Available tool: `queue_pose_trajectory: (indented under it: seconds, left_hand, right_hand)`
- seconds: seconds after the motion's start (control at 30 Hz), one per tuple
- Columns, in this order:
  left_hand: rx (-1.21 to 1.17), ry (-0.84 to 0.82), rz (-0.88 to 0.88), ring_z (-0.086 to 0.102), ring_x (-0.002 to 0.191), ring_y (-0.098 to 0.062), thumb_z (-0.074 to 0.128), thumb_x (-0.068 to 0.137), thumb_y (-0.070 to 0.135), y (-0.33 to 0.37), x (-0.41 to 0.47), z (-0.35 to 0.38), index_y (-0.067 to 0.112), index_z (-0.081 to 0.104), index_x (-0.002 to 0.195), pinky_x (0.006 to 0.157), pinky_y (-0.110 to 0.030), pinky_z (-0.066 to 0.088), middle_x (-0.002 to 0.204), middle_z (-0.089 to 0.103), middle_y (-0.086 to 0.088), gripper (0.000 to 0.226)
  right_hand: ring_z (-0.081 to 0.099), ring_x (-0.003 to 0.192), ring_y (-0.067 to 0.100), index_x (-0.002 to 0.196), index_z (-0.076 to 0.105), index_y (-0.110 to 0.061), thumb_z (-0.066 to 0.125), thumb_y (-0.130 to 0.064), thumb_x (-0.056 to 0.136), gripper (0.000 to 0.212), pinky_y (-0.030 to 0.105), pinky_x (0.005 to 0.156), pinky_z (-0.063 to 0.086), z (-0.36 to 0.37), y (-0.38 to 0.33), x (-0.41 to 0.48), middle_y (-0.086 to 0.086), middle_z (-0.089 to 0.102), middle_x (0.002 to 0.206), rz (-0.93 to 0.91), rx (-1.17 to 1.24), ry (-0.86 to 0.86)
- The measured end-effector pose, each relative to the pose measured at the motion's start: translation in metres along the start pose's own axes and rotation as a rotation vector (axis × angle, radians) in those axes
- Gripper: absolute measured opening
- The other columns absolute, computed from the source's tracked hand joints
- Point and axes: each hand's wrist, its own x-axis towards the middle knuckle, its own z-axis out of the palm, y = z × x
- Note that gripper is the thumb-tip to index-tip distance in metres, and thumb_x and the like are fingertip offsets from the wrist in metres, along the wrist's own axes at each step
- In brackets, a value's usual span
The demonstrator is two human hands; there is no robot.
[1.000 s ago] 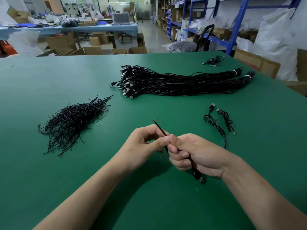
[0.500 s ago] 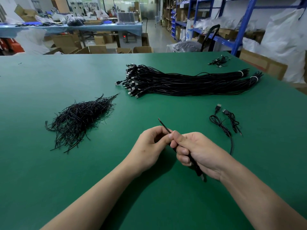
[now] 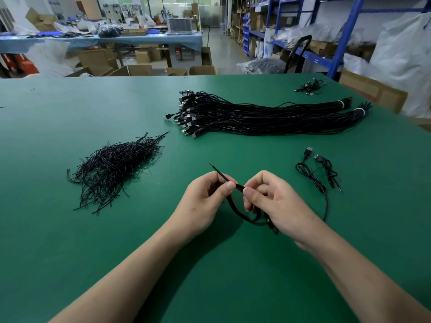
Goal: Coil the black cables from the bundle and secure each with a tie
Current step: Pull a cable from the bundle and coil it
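At the near middle of the green surface (image 3: 70,229), the left hand (image 3: 205,201) pinches a black cable (image 3: 239,187) between thumb and forefinger, its cut end poking up and away. The right hand (image 3: 277,206) pinches the same cable just beside it, fingers curled, and a loop sags below both hands (where the rest runs under the right palm, I can't tell). Off to the right lie two loose USB cables (image 3: 309,150). To the left, a heap of black ties (image 3: 112,166). Further back sprawls the cable bundle (image 3: 256,117), white bands at its right end.
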Motion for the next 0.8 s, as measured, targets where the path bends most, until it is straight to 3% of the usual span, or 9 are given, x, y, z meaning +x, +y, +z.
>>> queue_pose_trajectory:
  seconds: [0.07,0.13,0.23,0.37,0.57,0.8]
  left_hand:
    - [-0.014,0.007,0.009,0.055,0.074,-0.012,0.058,0.101,0.020,0.001,0.000,-0.002,0.014,0.067,0.095,0.075,-0.038,0.047,0.078,0.063,0.004,0.012]
    - [-0.033,0.011,0.027,0.057,0.076,-0.010,0.057,0.101,0.019,0.004,0.000,-0.003,0.015,0.066,0.094,0.077,-0.031,0.048,0.078,0.064,0.007,0.012]
    - [-0.069,0.000,0.061,0.060,0.078,-0.008,0.056,0.097,0.026,0.008,0.001,-0.005,0.016,0.065,0.094,0.079,-0.025,0.050,0.079,0.066,0.012,0.014]
    - [-0.088,-0.054,0.106,0.058,0.075,-0.008,0.056,0.097,0.024,0.013,0.000,-0.007,0.016,0.064,0.094,0.075,-0.021,0.047,0.076,0.063,0.012,0.012]
    - [-0.093,-0.103,0.140,0.057,0.075,-0.008,0.056,0.097,0.019,0.018,0.001,-0.009,0.012,0.064,0.095,0.075,-0.021,0.048,0.077,0.062,0.012,0.011]
    - [-0.052,-0.090,0.140,0.059,0.080,-0.017,0.057,0.096,0.020,0.017,-0.001,-0.010,0.012,0.065,0.094,0.079,-0.042,0.051,0.082,0.064,0.000,0.011]
  right_hand:
    - [0.067,0.082,0.009,0.098,0.063,-0.014,0.064,-0.028,0.097,0.014,0.018,0.075,0.050,0.000,0.004,0.001,-0.001,0.074,0.084,0.026,0.071,0.019]
    - [0.070,0.096,0.015,0.103,0.067,-0.012,0.063,-0.039,0.092,0.029,0.026,0.081,0.055,-0.001,0.005,0.002,0.001,0.076,0.099,0.114,0.183,-0.029]
    - [0.068,0.113,0.028,0.123,0.066,-0.008,0.048,-0.050,0.097,0.052,0.034,0.087,0.057,-0.004,0.002,0.002,0.012,0.073,0.119,0.240,0.375,-0.274]
    - [0.069,0.101,0.032,0.133,0.057,-0.003,0.030,-0.066,0.098,0.077,0.033,0.075,0.057,-0.008,0.000,-0.003,0.028,0.067,0.120,0.367,0.505,-0.584]
    - [0.057,0.068,0.017,0.111,0.067,-0.010,0.045,-0.063,0.097,0.060,0.027,0.060,0.047,-0.007,0.002,-0.004,0.003,0.060,0.080,0.333,0.528,-0.583]
    - [0.047,0.057,0.013,0.090,0.056,-0.017,0.054,-0.057,0.096,0.041,0.025,0.056,0.042,-0.004,0.005,-0.003,-0.001,0.049,0.070,0.281,0.472,-0.516]
